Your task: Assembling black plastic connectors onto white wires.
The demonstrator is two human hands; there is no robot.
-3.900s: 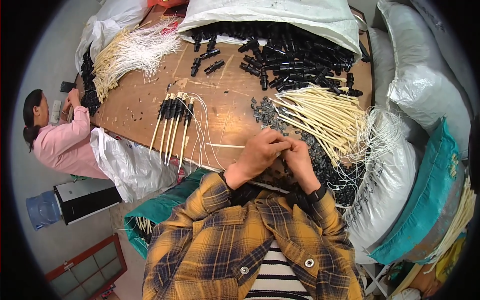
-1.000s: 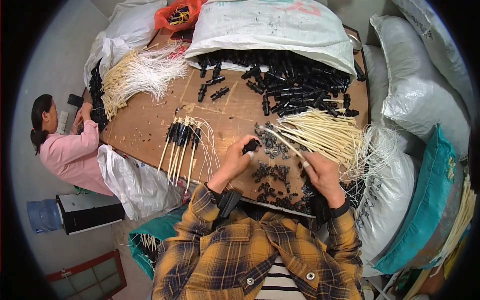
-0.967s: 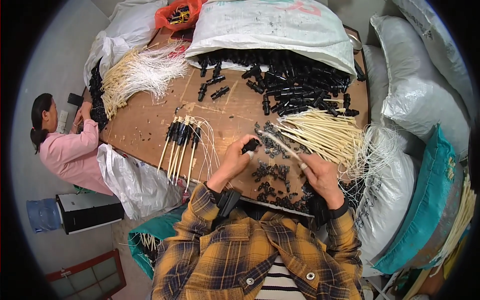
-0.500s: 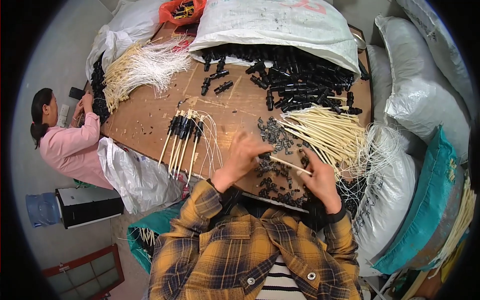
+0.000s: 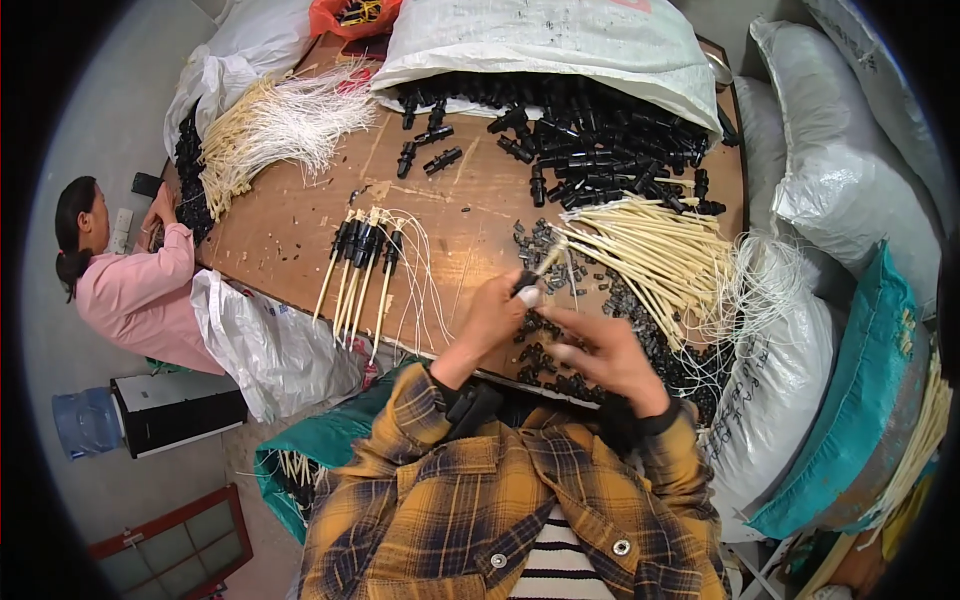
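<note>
My left hand (image 5: pixel 492 318) is shut on a black plastic connector (image 5: pixel 525 283), and a short cream tube (image 5: pixel 549 258) sticks out of it toward the far right. My right hand (image 5: pixel 608 358) is just to the right, somewhat blurred, its fingers stretched toward the left hand with nothing visible between them. Under and around the hands lie many small dark fittings (image 5: pixel 575 385) and grey clips (image 5: pixel 545 240). To the left, several joined tube-and-connector pieces (image 5: pixel 360 250) rest side by side, with thin white strings trailing from them.
Cream tubes with white strings (image 5: pixel 650 265) lie in a heap at the right. Black connectors (image 5: pixel 600 150) spill from a white sack (image 5: pixel 550 40) at the back. More tubes (image 5: pixel 240 135) lie far left, near a person in pink (image 5: pixel 140 285). Full sacks (image 5: pixel 850 170) line the right side.
The tube's free end has swung from my right hand to point away from me. My right hand has let go of it and shifted slightly left.
</note>
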